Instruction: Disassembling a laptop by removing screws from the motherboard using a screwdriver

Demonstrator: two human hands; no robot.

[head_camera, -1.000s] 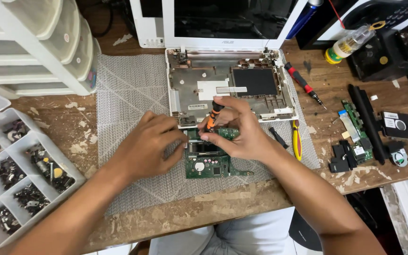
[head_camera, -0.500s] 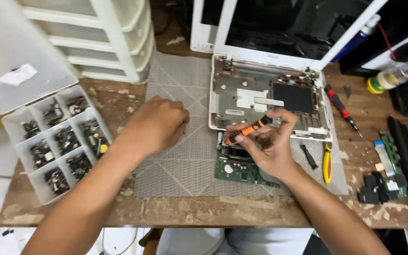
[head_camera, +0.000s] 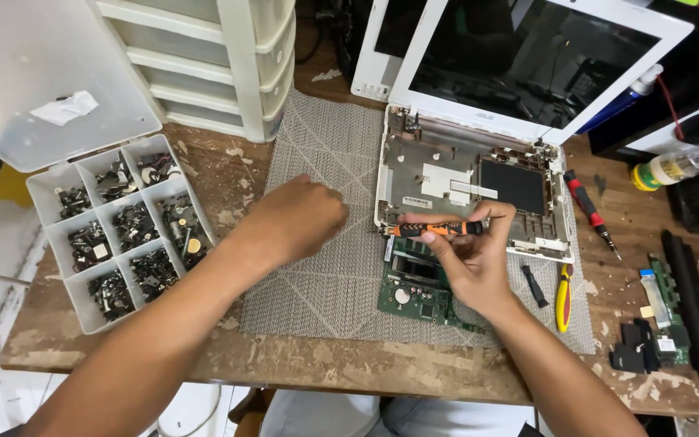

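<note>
An orange-and-black screwdriver (head_camera: 438, 229) lies level in the gripping fingers of the right hand (head_camera: 471, 259), just over the near left corner of the opened white laptop base (head_camera: 463, 182) and above a green circuit board (head_camera: 422, 287) that the hand partly hides; its tip is too small to make out. The left hand (head_camera: 301, 218) hovers loosely curled over the grey mat (head_camera: 325, 275), fingers turned away, so whether it holds anything cannot be told; further left sits a clear parts tray (head_camera: 115, 235) of small dark pieces, its contents hard to identify, and a red-handled screwdriver (head_camera: 588, 202) lies to the right.
</note>
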